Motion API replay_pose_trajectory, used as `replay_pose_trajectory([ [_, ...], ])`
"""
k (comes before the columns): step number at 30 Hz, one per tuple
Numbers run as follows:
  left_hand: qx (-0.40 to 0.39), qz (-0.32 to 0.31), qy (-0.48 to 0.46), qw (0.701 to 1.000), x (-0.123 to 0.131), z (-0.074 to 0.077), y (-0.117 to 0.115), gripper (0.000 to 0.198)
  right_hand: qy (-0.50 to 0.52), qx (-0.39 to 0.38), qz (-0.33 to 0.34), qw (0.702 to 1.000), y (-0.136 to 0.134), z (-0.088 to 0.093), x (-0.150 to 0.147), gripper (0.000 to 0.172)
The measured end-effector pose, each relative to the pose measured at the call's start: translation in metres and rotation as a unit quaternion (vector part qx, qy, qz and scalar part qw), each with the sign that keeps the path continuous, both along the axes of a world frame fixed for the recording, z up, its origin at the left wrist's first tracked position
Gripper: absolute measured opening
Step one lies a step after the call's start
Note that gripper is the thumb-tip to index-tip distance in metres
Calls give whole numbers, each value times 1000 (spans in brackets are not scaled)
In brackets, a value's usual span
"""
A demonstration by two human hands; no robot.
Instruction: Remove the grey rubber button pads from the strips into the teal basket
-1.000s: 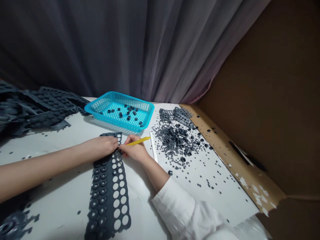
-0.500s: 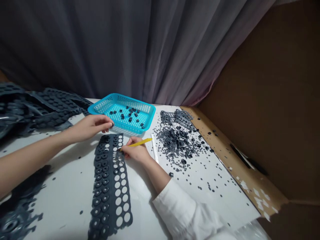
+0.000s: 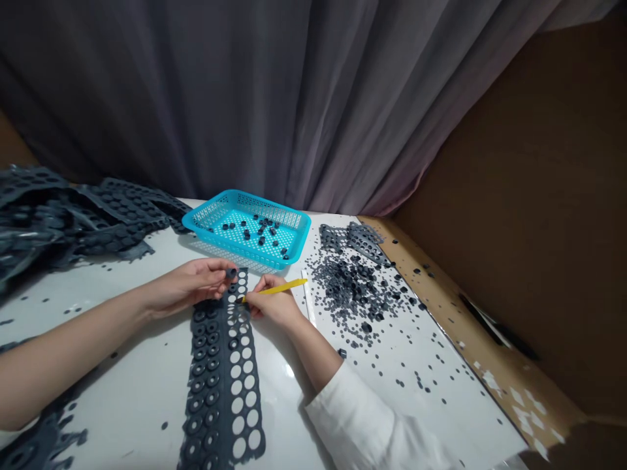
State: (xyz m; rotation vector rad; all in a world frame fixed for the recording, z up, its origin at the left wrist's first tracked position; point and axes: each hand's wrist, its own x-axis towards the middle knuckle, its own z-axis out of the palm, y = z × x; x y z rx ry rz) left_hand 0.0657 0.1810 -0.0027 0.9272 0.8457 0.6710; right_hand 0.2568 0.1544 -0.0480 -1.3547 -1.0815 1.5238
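Since the earlier frame, your left hand (image 3: pixel 193 285) shifts from beside the near rim of the basket (image 3: pixel 234 249) to over the far end of the perforated strip (image 3: pixel 223 372). Your right hand (image 3: pixel 277 307) stays put at the strip's right side.

Step, my read: you're working small black parts out of the strip one by one.

Tabletop (image 3: pixel 147 378): curtain (image 3: pixel 245 98) closes the back, cardboard (image 3: pixel 509 369) runs along the right edge. Best open room is left of the strip, nearer you. Right side is littered: heap of black bits (image 3: pixel 345 281), some spilled past that edge.

Strip: runs lengthwise toward you. Left columns carry rings (image 3: pixel 210 380), right columns mostly bare holes.

Basket: just beyond the strip's far end, tight gap, a scatter of parts inside.

White bar (image 3: pixel 308 297): just right of your right hand, limits swing that way.

Yellow tool (image 3: pixel 284 286): right grip is closed on it pen-style, dark tip over the right columns. Can't tell if it touches.

Black piece (image 3: pixel 230 273): left grip pinches it, thumb against fingers, above the strip. Next move probably calls for a short lift over the basket's near wall before loosening.
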Motion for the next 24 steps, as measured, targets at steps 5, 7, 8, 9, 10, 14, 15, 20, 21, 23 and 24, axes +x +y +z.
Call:
replay_pose_trajectory([
  [5,-10,-19,-15,1000,0,0,-2,41,5,5,1,1000,0,-1,0,26],
  [7,-10,-21,-15,1000,0,-1,-2,39,5,2,0,1000,0,-1,0,25],
  [8,-10,-21,-15,1000,0,-1,-2,38,6,1,0,1000,0,-1,0,25],
  [9,-8,-21,-15,1000,1,-1,-3,38,7,1,1,1000,0,-1,0,25],
  [10,-6,-20,-14,1000,1,-2,-3,37,7,0,1,1000,1,-1,1,25],
  [14,-18,-6,-13,1000,4,-4,-5,31,1,-3,1,1000,1,-3,1,26],
  [15,-27,-1,-15,1000,5,-4,-5,29,1,-2,2,1000,1,-4,1,26],
  [20,-71,11,-32,997,8,-3,-6,27,-2,4,3,1000,0,-1,1,27],
  [21,-74,11,-37,997,8,-4,-6,27,-5,2,3,1000,0,0,1,27],
  [23,-72,7,-44,996,7,-7,-7,27,-6,1,2,1000,0,0,0,27],
  [24,-66,3,-42,997,7,-8,-8,27,-4,2,3,1000,0,-1,0,26],
])
